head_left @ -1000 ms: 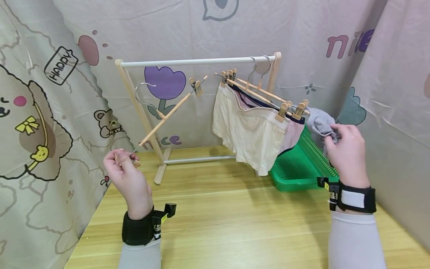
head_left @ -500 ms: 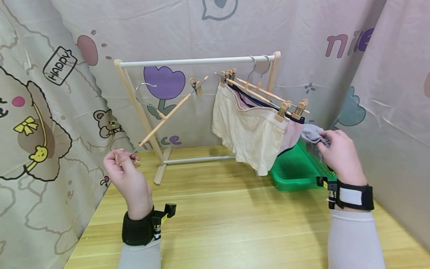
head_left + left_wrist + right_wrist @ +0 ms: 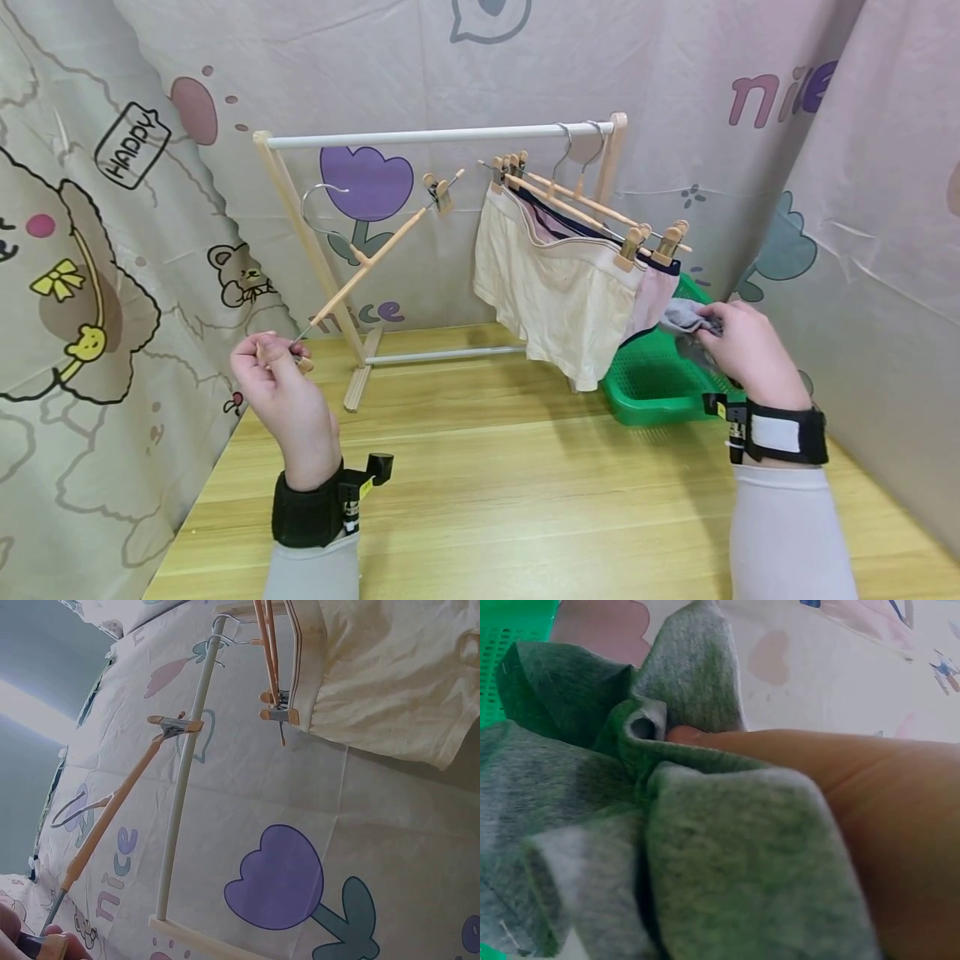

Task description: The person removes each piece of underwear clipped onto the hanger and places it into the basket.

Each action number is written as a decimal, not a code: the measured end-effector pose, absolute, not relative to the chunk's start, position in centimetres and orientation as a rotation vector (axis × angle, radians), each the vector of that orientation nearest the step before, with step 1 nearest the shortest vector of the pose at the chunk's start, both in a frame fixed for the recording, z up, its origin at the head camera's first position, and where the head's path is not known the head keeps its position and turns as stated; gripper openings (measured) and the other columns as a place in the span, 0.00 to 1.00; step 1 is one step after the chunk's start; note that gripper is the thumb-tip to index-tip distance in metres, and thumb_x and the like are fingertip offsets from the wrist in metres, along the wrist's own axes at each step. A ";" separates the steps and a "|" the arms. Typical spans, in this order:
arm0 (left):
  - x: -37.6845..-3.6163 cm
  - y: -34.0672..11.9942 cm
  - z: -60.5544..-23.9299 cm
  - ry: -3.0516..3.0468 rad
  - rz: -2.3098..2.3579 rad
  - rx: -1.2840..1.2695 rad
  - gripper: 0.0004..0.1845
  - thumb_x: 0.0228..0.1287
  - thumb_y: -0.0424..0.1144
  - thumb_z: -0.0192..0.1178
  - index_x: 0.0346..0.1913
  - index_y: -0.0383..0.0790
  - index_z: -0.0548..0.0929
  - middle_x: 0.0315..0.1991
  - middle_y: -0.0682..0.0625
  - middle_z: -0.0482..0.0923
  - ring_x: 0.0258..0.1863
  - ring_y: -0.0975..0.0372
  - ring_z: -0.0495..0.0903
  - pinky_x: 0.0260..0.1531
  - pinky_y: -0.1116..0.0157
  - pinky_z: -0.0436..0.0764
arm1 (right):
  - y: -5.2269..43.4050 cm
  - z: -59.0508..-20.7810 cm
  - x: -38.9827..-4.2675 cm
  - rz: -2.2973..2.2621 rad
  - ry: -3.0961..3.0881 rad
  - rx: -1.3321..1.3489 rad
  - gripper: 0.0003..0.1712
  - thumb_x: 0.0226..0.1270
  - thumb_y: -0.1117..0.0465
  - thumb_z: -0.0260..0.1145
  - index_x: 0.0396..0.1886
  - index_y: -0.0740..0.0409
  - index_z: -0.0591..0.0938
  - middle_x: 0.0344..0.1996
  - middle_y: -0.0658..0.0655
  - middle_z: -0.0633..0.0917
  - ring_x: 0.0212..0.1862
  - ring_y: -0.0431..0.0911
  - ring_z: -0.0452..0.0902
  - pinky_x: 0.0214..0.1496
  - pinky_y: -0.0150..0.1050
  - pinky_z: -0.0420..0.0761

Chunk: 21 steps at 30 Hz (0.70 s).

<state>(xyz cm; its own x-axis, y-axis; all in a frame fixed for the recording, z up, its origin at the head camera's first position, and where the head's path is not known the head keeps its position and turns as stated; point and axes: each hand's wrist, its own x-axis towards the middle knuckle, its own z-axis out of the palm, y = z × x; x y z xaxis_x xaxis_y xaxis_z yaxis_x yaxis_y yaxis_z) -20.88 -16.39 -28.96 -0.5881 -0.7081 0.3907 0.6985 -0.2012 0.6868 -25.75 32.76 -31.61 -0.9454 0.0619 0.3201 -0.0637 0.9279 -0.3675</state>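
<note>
My left hand (image 3: pixel 277 367) pinches the clip end of a wooden clip hanger (image 3: pixel 375 250), held tilted up in front of the rack's left post; the hanger (image 3: pixel 112 810) slants across the left wrist view too. My right hand (image 3: pixel 738 346) grips a bunched grey garment (image 3: pixel 682 315) over the green basket (image 3: pixel 652 383). The right wrist view is filled with that grey cloth (image 3: pixel 705 825) wrapped over my fingers. A small wooden rack with a white rail (image 3: pixel 442 136) stands at the back. Cream shorts (image 3: pixel 555 292) and darker pieces hang from clip hangers at its right end.
The rack and basket stand on a wooden table (image 3: pixel 525 500). Printed cloth walls (image 3: pixel 90 250) close in on the left, back and right. The rail's left half carries no hangers.
My right hand has carried the grey garment down and to the left, from beside the hanging clothes to just above the basket. The left hand and its hanger have stayed still.
</note>
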 end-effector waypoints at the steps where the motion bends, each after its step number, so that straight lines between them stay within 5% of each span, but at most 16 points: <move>1: -20.9 -16.4 -29.0 -1.087 -1.912 0.013 0.05 0.83 0.37 0.46 0.46 0.39 0.68 0.37 0.48 0.67 0.37 0.59 0.70 0.41 0.70 0.70 | 32.8 -31.7 -25.8 0.542 -2.763 0.007 0.19 0.75 0.65 0.62 0.59 0.74 0.77 0.45 0.74 0.75 0.41 0.63 0.71 0.35 0.49 0.74; 7: -20.9 -16.4 -29.0 -1.090 -1.914 0.017 0.05 0.83 0.37 0.46 0.46 0.39 0.68 0.36 0.49 0.67 0.37 0.59 0.70 0.41 0.70 0.69 | 32.9 -32.1 -26.0 0.535 -2.776 0.043 0.19 0.74 0.65 0.63 0.58 0.74 0.79 0.42 0.72 0.76 0.38 0.60 0.71 0.29 0.41 0.70; 21: -21.0 -16.4 -29.0 -1.095 -1.915 0.022 0.05 0.83 0.37 0.46 0.46 0.40 0.68 0.37 0.49 0.67 0.37 0.59 0.70 0.41 0.70 0.69 | 32.9 -32.3 -26.5 0.538 -2.850 0.060 0.19 0.75 0.63 0.64 0.56 0.74 0.80 0.42 0.72 0.77 0.40 0.60 0.70 0.31 0.41 0.70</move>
<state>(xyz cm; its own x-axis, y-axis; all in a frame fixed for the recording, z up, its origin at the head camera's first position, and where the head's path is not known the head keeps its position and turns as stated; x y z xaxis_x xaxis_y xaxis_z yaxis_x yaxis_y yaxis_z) -20.99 -16.39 -29.04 -0.5932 -0.7065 0.3859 0.6908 -0.2005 0.6947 -26.53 32.90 -32.27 -0.9704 0.0043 0.2414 -0.0840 0.9314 -0.3541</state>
